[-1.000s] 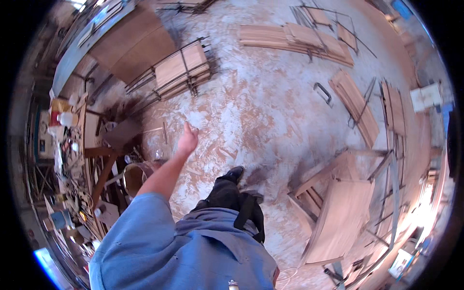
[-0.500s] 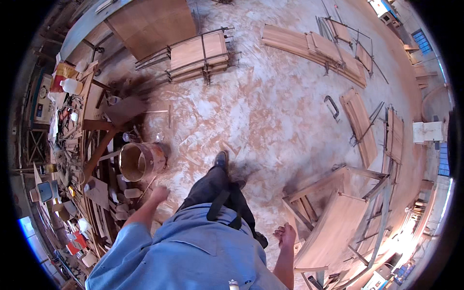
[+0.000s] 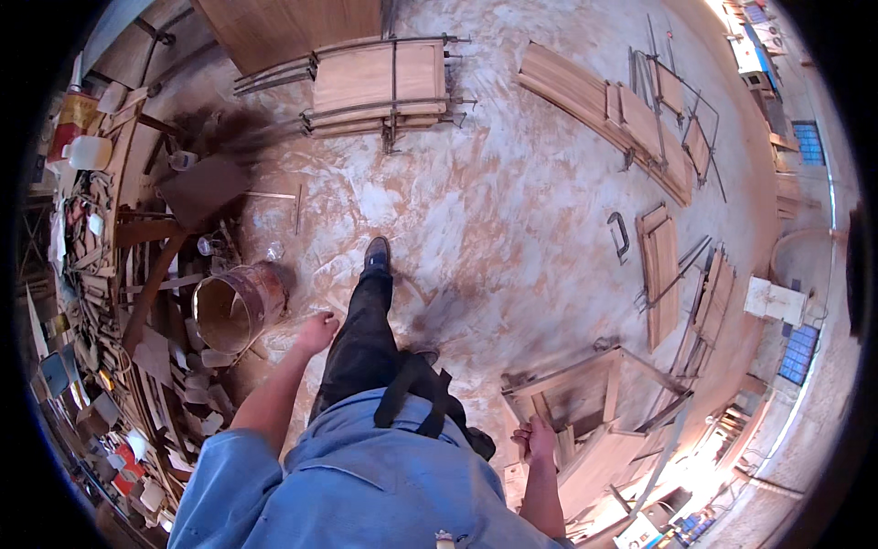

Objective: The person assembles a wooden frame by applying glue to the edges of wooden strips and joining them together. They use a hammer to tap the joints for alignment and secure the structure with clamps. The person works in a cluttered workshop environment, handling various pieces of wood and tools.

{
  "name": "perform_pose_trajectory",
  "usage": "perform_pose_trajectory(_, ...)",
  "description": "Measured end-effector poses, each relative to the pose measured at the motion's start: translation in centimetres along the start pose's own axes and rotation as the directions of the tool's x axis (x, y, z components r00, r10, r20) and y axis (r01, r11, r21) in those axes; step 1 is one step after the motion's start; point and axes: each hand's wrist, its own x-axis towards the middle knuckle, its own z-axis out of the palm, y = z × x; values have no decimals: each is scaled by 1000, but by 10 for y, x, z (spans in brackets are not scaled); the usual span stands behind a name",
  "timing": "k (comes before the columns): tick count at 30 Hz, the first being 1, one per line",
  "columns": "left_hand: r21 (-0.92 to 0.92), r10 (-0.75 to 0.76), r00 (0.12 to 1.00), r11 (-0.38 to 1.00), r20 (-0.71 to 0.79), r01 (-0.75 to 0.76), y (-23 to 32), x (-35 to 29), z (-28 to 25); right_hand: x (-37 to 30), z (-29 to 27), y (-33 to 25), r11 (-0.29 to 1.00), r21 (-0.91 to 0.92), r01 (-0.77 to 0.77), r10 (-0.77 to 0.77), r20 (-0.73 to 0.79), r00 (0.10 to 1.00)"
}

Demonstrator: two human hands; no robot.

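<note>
I see the left hand (image 3: 316, 332) has swung forward, right of the bucket (image 3: 266, 291): walking, I judge, not handling. Farther right of the bucket, the right hand (image 3: 538, 439) is near the wooden frame (image 3: 612, 392); both curl, gripping what, if anything, I can't tell.

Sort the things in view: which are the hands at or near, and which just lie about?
By the hands:
bucket, nearest the left hand
wooden frame, nearest the right hand; contact unclear

Lying about:
clamped wooden panels
C-shaped clamp on the floor
pale jug
</note>
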Motion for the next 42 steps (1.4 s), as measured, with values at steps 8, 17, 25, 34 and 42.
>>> perform_pose_trajectory(8, 345, 92, 978, 926, 189, -154, 100, 56, -67, 23, 192, -140, 954, -298, 12, 18, 96, 995)
perform_pose_trajectory(17, 253, -19, 988, 967, 154, -21, 143, 85, -48, 88, 314, -269, 846, -523, 98, 49, 261, 964)
perform_pose_trajectory(25, -66, -234, 970, 971, -67, 229, 201, 124, 25, 257, 407, -383, 535, -806, 254, 136, 379, 916)
perform_pose_trajectory(34, -47, -217, 969, 976, -117, 212, 307, 137, 118, 307, 465, -520, 352, -871, 342, 55, 384, 922)
perform_pose_trajectory(42, -180, -222, 961, 965, -165, 192, 319, 168, 158, 334, 507, -565, 91, -867, 490, -13, 491, 871)
